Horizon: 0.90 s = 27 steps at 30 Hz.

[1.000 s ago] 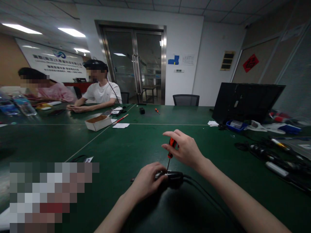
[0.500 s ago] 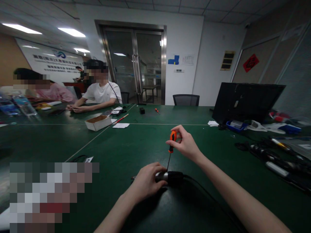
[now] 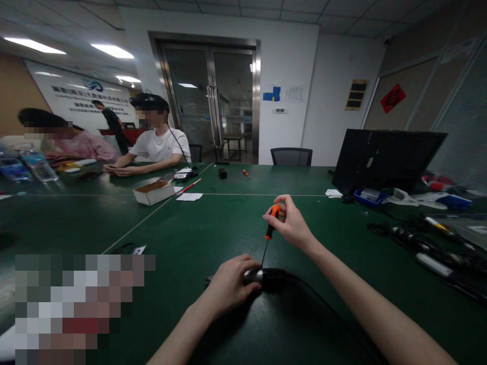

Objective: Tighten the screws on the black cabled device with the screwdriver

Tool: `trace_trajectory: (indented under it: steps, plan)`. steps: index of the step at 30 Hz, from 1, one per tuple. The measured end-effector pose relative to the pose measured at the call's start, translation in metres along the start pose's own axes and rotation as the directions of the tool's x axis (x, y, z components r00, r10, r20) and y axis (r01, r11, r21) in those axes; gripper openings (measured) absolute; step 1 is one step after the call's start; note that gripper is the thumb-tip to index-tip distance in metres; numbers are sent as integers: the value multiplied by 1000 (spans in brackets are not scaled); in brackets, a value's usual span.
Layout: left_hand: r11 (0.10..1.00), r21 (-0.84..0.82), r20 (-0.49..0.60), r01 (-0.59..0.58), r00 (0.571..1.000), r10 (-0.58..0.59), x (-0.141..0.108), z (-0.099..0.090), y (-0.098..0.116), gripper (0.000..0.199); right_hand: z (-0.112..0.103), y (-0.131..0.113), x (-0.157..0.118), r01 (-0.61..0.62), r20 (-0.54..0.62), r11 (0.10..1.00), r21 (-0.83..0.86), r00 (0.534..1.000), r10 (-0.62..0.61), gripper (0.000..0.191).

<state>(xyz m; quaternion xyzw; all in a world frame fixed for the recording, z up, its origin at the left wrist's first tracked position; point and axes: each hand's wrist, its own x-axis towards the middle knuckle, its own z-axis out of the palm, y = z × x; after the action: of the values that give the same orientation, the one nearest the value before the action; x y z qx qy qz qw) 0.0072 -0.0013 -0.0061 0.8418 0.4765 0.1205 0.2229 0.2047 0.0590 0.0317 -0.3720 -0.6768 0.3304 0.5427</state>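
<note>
Below the middle of the frame, my left hand is closed around the silver body of a corded device, pressing it against the green table. Its black end points right, and the cable trails toward the lower right. Just above, my right hand has thumb and fingers gathered around the orange-and-black handle of a small screwdriver, its shaft slanting down to the device beside my left fingertips. I judge that I am working the driver at that spot, though I can't tell whether the tip is seated or what it meets. Any further turn calls for the shaft in line, light downward pressure, and a firm left grip so the rounded body doesn't roll.
</note>
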Motion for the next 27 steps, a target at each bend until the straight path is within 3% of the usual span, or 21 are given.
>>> trace_trajectory:
  steps: [3, 9, 18, 22, 27]
  plan:
    - [1000, 11, 5, -2, 1000, 2, 0, -1, 2, 26, -1, -2, 0, -12, 46, 1000, 15, 999, 11, 35]
    - [1000, 16, -2, -7, 1000, 7, 0, -1, 1, 28, -5, -3, 2, 81, 69, 985, -150, 995, -71, 31]
    - [1000, 0, 2, -18, 1000, 18, 0, 0, -1, 25, -3, 4, 3, -34, 19, 998, 45, 999, 33, 37]
    - [1000, 3, 1, -18, 1000, 18, 0, 0, -1, 26, -3, 3, 3, -71, 64, 992, 104, 996, 64, 37]
    - [999, 14, -4, -34, 999, 34, 0, 2, -4, 26, -6, -1, 3, 34, 80, 998, -45, 996, -31, 26]
